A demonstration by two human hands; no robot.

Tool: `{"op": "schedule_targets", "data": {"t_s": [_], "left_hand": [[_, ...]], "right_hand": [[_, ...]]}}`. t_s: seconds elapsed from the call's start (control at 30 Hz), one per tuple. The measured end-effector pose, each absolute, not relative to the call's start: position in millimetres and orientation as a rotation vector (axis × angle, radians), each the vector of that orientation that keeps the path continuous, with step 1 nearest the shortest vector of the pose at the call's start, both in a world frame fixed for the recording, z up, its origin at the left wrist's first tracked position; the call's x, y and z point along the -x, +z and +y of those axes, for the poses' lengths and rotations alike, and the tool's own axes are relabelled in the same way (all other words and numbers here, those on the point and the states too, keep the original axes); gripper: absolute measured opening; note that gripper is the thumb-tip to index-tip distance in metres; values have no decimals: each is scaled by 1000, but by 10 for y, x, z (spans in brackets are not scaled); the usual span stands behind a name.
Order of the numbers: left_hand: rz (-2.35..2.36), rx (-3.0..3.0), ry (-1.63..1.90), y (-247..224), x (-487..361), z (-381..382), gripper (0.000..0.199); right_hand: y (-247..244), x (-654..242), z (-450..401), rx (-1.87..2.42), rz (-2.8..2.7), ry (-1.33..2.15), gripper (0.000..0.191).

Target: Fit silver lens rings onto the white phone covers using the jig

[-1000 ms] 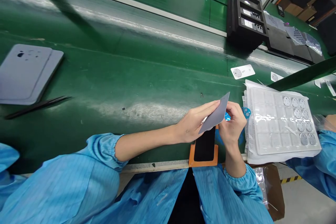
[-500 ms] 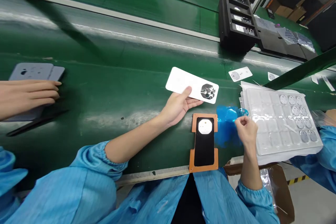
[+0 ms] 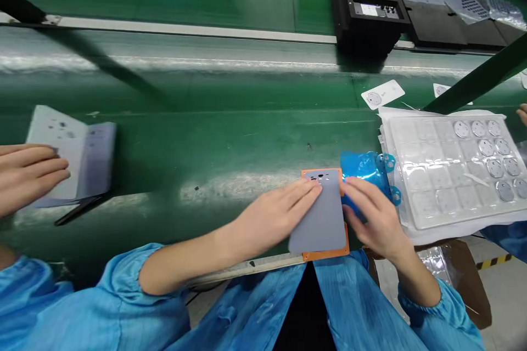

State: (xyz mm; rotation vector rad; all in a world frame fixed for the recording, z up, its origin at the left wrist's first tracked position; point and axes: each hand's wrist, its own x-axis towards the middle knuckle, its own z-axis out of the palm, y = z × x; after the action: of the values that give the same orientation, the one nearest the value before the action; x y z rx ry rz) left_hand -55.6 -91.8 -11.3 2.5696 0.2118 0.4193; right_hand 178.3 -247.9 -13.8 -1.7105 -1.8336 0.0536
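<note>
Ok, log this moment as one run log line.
left hand: on grey panel | right hand: beside panel's right edge, contact unclear | grey panel: over orange fixture | blue film: right of fixture

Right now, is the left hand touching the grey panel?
Touching. Head view: the left hand lays its fingers on the panel, by the cutouts.

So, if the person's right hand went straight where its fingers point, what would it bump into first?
The right hand would likely meet the gray panel or the orange frame beneath it; whether the fingertips already touch is unclear.
</note>
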Motion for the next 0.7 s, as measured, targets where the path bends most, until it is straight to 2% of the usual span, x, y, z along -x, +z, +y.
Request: {"op": "schedule_targets", "data": {"t_s": [0.17,0.7], "left_hand": [[181,-3001,449,-430,461,-1224,47],[140,-3042,543,-447,397,-1181,31]], "right_hand": [[-384,-1678,-2460,1561,-2150,-90,43],[-418,-1809,-2530,1554,-2285,3,46]]}}
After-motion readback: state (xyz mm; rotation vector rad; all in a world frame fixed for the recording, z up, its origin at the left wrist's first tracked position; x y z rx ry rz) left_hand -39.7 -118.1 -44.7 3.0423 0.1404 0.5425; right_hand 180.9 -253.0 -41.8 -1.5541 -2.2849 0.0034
